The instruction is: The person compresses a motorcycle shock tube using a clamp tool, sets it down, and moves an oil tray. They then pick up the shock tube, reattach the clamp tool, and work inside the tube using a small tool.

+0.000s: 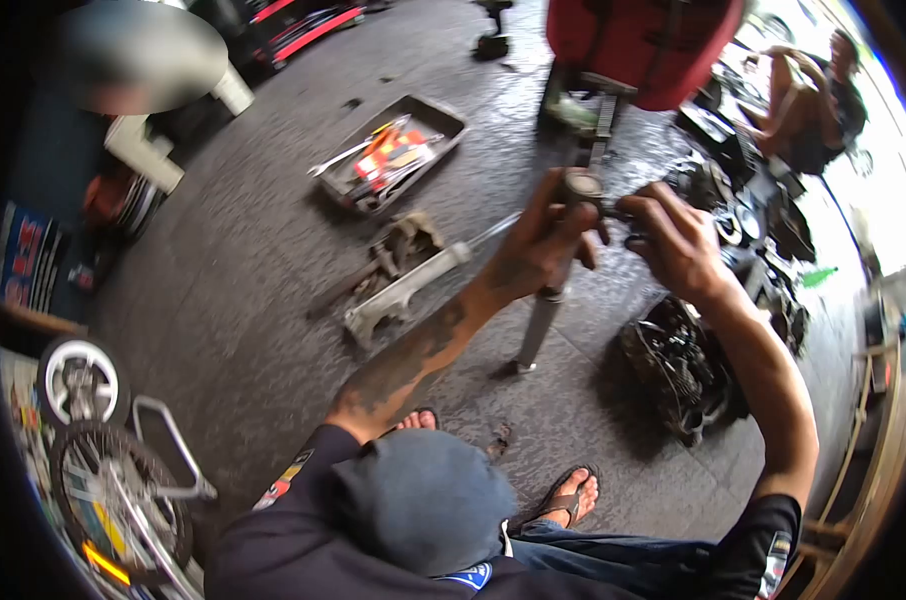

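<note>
A long metal fork tube (542, 325) stands roughly upright before me; whether its lower end touches the floor I cannot tell. My left hand (551, 238) is wrapped around its upper part, just below the round top cap (581, 184). Close by on the right, my right hand (676, 243) is closed, its fingers bent around something small and dark beside the tube's top. Blur and the fingers hide what that is. Left of the tube, a grey fork leg (405, 294) with a shiny rod lies on the floor, next to a dirty brown metal part (410, 243).
A grey tray (451, 128) holds wrenches and an orange-red packet. A greasy engine part (678, 365) sits at right, more parts behind it. A red-bodied vehicle (641, 45) stands ahead. Wheels (81, 380) lie at left. One person (818, 105) sits back right, another (138, 60) is upper left.
</note>
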### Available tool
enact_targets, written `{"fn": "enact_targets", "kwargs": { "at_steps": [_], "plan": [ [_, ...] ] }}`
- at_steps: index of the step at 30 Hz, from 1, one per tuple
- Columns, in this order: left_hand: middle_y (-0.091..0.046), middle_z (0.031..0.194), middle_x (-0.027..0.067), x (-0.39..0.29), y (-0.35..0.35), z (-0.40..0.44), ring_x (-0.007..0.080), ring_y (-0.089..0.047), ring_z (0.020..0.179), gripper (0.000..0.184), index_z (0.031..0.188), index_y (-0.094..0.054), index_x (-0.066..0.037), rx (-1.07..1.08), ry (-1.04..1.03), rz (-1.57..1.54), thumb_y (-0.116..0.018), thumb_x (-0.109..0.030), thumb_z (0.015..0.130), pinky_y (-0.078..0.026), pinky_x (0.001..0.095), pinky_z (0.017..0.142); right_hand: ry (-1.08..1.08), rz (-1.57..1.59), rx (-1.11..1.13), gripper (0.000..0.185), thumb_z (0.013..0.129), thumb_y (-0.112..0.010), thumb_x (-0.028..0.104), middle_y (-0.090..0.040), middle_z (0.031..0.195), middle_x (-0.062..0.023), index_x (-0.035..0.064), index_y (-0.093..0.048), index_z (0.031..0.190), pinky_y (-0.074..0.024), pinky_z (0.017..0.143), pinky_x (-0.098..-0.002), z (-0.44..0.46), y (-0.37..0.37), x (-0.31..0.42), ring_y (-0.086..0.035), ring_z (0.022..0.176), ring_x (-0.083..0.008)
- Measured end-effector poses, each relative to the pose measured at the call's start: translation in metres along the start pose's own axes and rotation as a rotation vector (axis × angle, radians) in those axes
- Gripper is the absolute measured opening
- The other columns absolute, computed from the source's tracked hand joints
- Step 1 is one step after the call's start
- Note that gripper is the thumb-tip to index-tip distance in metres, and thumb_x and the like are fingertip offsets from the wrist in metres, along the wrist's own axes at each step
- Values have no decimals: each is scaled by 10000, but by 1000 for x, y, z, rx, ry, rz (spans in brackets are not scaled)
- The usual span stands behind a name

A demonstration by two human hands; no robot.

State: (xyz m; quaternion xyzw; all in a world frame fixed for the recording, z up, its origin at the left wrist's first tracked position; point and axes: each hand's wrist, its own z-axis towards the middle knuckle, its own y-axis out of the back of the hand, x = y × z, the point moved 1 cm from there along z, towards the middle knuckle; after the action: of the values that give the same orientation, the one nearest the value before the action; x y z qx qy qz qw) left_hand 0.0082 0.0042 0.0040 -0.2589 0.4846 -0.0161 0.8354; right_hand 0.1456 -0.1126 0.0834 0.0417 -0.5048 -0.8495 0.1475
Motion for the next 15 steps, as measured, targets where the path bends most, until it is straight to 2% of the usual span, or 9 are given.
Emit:
{"fn": "enact_targets", "kwargs": {
  "at_steps": [1,3,4,5,8,9,13,14,15],
  "plan": [
    [-556,783,61,2,-7,5,125,-551,545,304,1213,-372,-101,14,9,-39,-489,-210,955,-444,225,425,-16,-6,-24,380,765,-654,307,-566,875,-85,68,-571,1049,-494,549,-344,-3,4,-6,-615,716,-255],
    [-527,680,11,4,8,5,92,-503,476,312,1219,-370,-98,35,138,-42,-495,-196,951,-389,212,383,55,-12,-73,395,810,-592,373,-562,850,-94,47,-570,1033,-474,526,-340,7,-13,-12,-604,676,-250],
    [-504,629,-11,7,1,3,66,-460,437,345,1234,-361,-102,-43,27,-42,-511,-210,942,-355,203,373,97,-31,-121,423,857,-526,422,-562,847,-104,34,-573,1018,-461,511,-338,6,-19,-14,-592,646,-258],
    [-491,635,-16,11,-1,-3,68,-454,469,342,1223,-386,-93,-85,73,-31,-526,-216,935,-357,226,392,87,-3,-172,466,902,-454,456,-564,817,-117,13,-573,981,-458,503,-346,3,-26,-12,-585,615,-267],
    [-438,630,-49,-2,-13,-11,33,-392,450,264,1142,-410,-82,-113,11,257,-487,-252,954,-312,197,388,91,56,-240,484,934,-393,445,-554,723,-123,-4,-568,904,-442,480,-344,-9,-38,-11,-575,565,-248],
    [-436,637,-56,-6,-15,-16,29,-392,455,278,1151,-408,-81,-110,62,300,-496,-254,952,-310,198,390,91,32,-249,475,929,-407,445,-545,716,-118,1,-569,890,-419,461,-339,-11,-38,-7,-558,544,-238],
    [-497,616,41,-25,-26,-37,114,-511,552,384,1121,-438,-63,-107,67,370,-563,-353,902,-396,290,463,100,90,-380,401,926,-425,327,-488,623,-106,-4,-525,724,-364,426,-325,-14,-49,5,-494,484,-227],
    [-497,601,45,-35,-30,-42,124,-510,524,401,1123,-424,-47,-118,222,278,-568,-348,901,-396,296,453,126,115,-446,368,908,-430,263,-457,572,-96,-3,-491,661,-347,412,-309,-11,-51,9,-477,459,-217],
    [-496,587,50,-42,-35,-47,135,-508,495,419,1125,-409,-31,-125,374,178,-573,-344,899,-396,303,444,74,100,-473,387,910,-424,269,-431,548,-81,3,-477,634,-322,394,-304,-13,-52,14,-452,429,-201]
  ]
}}
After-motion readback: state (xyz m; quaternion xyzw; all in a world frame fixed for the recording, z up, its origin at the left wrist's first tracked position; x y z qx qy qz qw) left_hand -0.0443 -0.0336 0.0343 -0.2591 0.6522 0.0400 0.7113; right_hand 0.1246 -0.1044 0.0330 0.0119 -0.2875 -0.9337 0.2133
